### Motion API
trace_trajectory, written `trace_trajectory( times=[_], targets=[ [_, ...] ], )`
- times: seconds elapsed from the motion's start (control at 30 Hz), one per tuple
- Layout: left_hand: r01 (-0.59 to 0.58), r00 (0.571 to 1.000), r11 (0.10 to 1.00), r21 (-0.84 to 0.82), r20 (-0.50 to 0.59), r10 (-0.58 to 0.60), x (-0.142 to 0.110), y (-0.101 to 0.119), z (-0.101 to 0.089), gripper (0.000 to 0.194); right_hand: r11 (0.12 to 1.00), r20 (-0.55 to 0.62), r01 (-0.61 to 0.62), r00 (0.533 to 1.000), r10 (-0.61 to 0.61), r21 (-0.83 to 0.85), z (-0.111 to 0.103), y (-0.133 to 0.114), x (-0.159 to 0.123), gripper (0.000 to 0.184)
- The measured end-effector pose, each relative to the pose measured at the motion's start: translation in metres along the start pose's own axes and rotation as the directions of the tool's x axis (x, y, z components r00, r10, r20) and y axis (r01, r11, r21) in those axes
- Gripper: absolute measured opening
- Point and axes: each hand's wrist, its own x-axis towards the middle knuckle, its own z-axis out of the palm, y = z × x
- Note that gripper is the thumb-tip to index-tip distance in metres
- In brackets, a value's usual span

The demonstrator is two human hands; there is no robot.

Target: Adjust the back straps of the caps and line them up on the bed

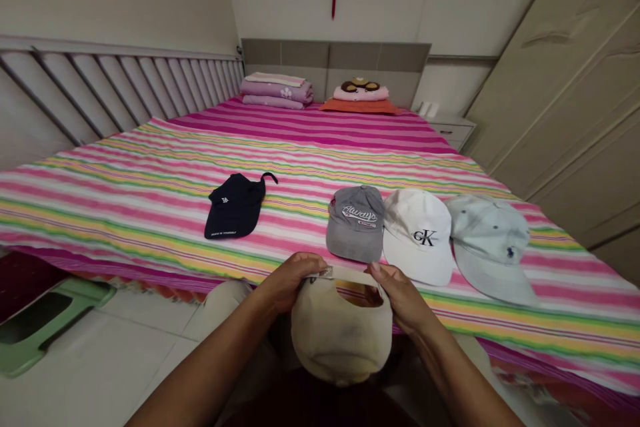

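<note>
A beige baseball cap [340, 337] is held over the bed's near edge, its back opening and strap facing up and away from me. My left hand [295, 278] pinches the strap's left end beside a small metal buckle. My right hand [397, 293] grips the cap's right side at the other end of the strap. Just beyond lies a grey cap [356, 223] with white lettering. A white cap [420, 240] marked CK and a pale cap [493, 247] with a small dark emblem lie to its right. Farther left rests a dark navy cap [236, 205] with its strap loose.
A striped sheet [150, 180] covers the bed. Folded purple bedding [275, 90] and a pink pillow [361, 93] sit by the headboard [345, 60]. A rail [125, 90] runs along the left. A green stool [75, 293] stands on the floor at lower left.
</note>
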Motion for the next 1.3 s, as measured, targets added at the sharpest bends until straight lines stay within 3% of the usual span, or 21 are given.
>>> trace_trajectory(
  times=[0.1,0.27,0.37,0.53,0.8,1.1,1.2,1.3],
  targets=[
    [0.058,0.998,0.998,0.04,0.038,-0.059,-0.001,0.002,0.0,0.024,1.0,-0.012,0.001,1.0,-0.002,-0.022,0.004,-0.003,0.001,0.033],
    [0.063,0.996,0.996,0.056,-0.061,-0.059,-0.002,0.005,-0.003,0.019,1.0,0.013,-0.014,1.0,0.014,0.028,0.005,-0.005,0.006,0.035],
    [0.034,0.999,0.999,0.0,-0.028,-0.034,-0.003,0.004,-0.008,0.019,0.997,0.111,-0.068,0.992,0.064,0.03,-0.003,-0.004,0.009,0.035],
    [0.062,0.996,0.998,-0.026,0.067,-0.061,-0.001,0.005,-0.018,0.017,0.963,0.289,-0.269,0.922,0.257,0.002,-0.014,-0.006,0.014,0.034],
    [0.095,0.98,0.995,0.03,0.174,-0.099,0.004,0.017,-0.029,0.018,0.956,0.32,-0.192,0.94,0.115,0.221,0.007,-0.022,0.011,0.028],
    [0.021,0.991,0.974,-0.224,0.134,0.01,0.002,0.018,-0.037,0.02,0.942,0.199,-0.149,0.976,0.091,0.301,0.01,-0.018,0.016,0.023],
    [0.014,0.968,0.981,-0.191,0.247,0.034,0.0,0.025,-0.048,0.028,0.929,0.159,-0.104,0.986,0.05,0.355,0.009,-0.024,0.016,0.024],
    [0.063,0.932,0.993,-0.099,0.363,-0.023,-0.003,0.03,-0.058,0.035,0.92,0.153,-0.068,0.988,0.009,0.385,0.01,-0.031,0.016,0.026]
  ],
)
